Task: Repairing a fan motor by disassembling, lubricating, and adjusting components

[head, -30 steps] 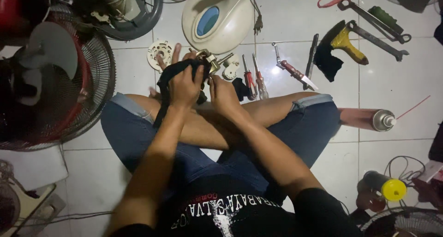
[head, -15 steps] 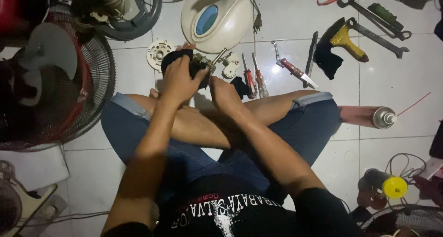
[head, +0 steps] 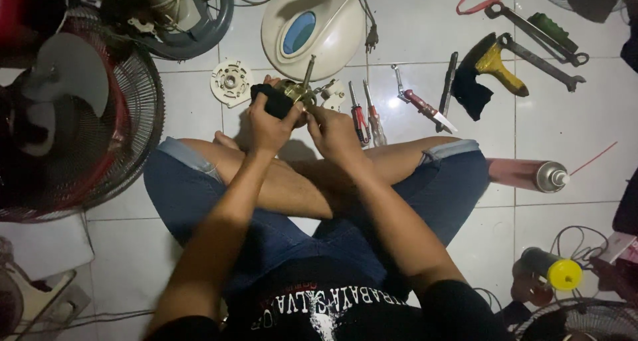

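Sitting cross-legged on the tiled floor (head: pixel 585 135), the person is closing the left hand (head: pixel 269 123) around a black cloth (head: pixel 271 102) wrapped over a brass-coloured motor part (head: pixel 300 94). The right hand (head: pixel 332 132) is gripping that part from 4 o'clock; its shaft is pointing toward 12, toward the white fan base (head: pixel 312 25).

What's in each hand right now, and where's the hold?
Left hand wraps a black cloth around the brass-coloured motor part. Right hand pinches that part's near side; its shaft points up, free.
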